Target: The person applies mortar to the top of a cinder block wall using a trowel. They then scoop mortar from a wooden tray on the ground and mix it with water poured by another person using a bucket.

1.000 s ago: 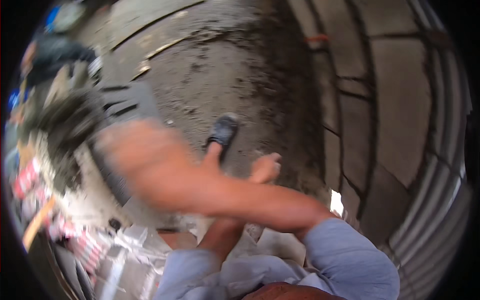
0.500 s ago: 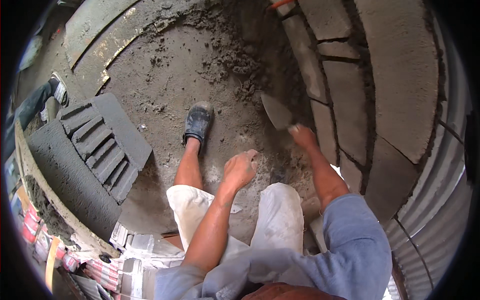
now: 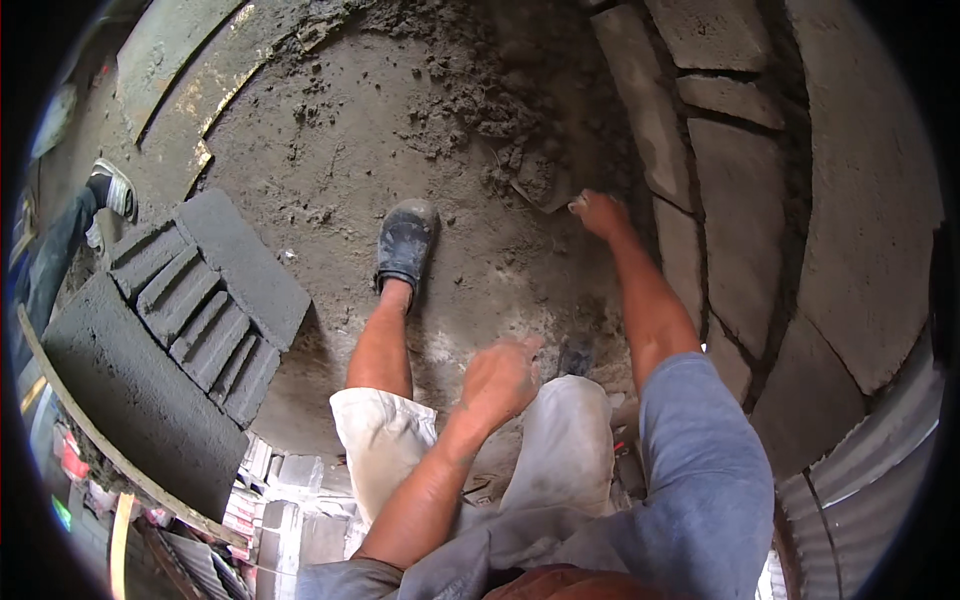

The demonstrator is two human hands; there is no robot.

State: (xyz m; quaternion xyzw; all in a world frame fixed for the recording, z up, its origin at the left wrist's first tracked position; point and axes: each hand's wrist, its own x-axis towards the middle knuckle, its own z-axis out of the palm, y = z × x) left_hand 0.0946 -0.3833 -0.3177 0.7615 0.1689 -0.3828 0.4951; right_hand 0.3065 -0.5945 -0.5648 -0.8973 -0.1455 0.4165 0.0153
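My right hand point(image 3: 600, 213) is closed around the handle of a trowel. Its pointed metal blade point(image 3: 550, 192) lies low against the loose wet mortar point(image 3: 500, 115), beside the block wall, and partly blends into it. My left hand point(image 3: 500, 380) hovers over my right knee, back upward. Its fingertips are smeared by motion, and nothing shows in it.
Grey concrete blocks point(image 3: 240, 270) are stacked to the left, by a curved rim point(image 3: 110, 450). A block wall point(image 3: 740, 220) rises on the right, with corrugated metal sheets point(image 3: 870, 470) behind. My dark clog point(image 3: 408, 240) rests on the floor. Another person's shoe point(image 3: 115, 190) is at far left.
My right hand has moved the trowel slightly farther away, its blade now in the mortar. My left hand has shifted right and nearer, over my knee. The view has tilted a little.
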